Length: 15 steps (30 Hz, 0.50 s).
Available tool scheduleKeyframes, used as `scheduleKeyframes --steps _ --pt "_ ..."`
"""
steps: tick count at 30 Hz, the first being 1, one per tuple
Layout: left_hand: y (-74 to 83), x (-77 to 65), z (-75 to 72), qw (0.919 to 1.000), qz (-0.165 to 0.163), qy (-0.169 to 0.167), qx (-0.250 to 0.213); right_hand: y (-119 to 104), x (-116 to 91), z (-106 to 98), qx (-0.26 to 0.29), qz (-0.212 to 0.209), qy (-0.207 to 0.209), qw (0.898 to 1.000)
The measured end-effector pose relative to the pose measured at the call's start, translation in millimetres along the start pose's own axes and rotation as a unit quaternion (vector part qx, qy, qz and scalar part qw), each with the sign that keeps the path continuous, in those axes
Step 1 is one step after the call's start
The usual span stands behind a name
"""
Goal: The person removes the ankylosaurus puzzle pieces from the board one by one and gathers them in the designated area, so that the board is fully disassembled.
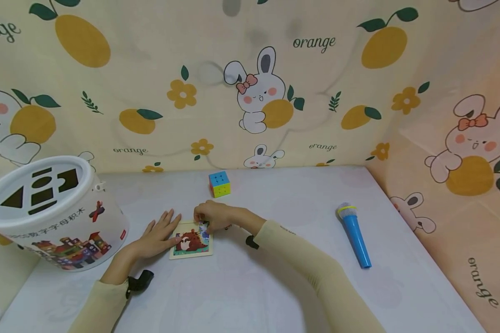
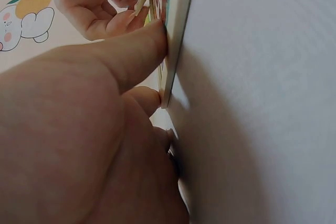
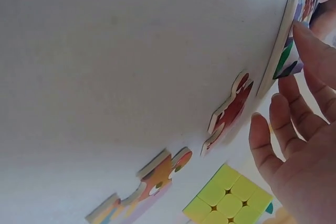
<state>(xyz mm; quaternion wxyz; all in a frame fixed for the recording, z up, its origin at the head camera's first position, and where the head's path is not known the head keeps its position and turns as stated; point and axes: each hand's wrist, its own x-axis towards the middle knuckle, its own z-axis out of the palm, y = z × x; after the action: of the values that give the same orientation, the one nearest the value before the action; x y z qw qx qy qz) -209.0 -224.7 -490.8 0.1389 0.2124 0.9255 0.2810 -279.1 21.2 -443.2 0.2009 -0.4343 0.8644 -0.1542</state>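
Note:
A small wooden jigsaw board (image 1: pixel 191 255) with a brown animal picture lies on the table. My left hand (image 1: pixel 160 236) is spread at its left edge, fingers straight, with the thumb (image 2: pixel 144 48) on the board's face. Over the upper right corner, my right hand (image 1: pixel 214 215) pinches a puzzle piece (image 3: pixel 290 59) with green and purple on it, thumb and fingers at its edges. Two loose pieces lie beyond the board in the right wrist view, a red one (image 3: pixel 231 109) and an orange one (image 3: pixel 155 182). From the head, the right hand and forearm mostly hide them.
A puzzle cube (image 1: pixel 219 184) sits behind the right hand. To the left stands a large white bucket (image 1: pixel 83 226) with shape holes in its lid. A blue toy microphone (image 1: pixel 356 238) lies at the right. Patterned cloth (image 1: pixel 250 148) rises along the table's back.

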Motion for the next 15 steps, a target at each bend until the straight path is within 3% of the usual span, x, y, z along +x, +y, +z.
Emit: scheduleKeyframes --steps 6,15 --pt "0.0 -0.4 -0.6 1.0 0.001 -0.001 -0.002 -4.5 -3.9 -0.6 0.018 0.008 0.01 1.0" --pt "3.3 -2.1 -1.9 1.0 0.001 -0.001 -0.005 -2.4 -2.9 1.8 0.05 -0.022 0.025 0.998"
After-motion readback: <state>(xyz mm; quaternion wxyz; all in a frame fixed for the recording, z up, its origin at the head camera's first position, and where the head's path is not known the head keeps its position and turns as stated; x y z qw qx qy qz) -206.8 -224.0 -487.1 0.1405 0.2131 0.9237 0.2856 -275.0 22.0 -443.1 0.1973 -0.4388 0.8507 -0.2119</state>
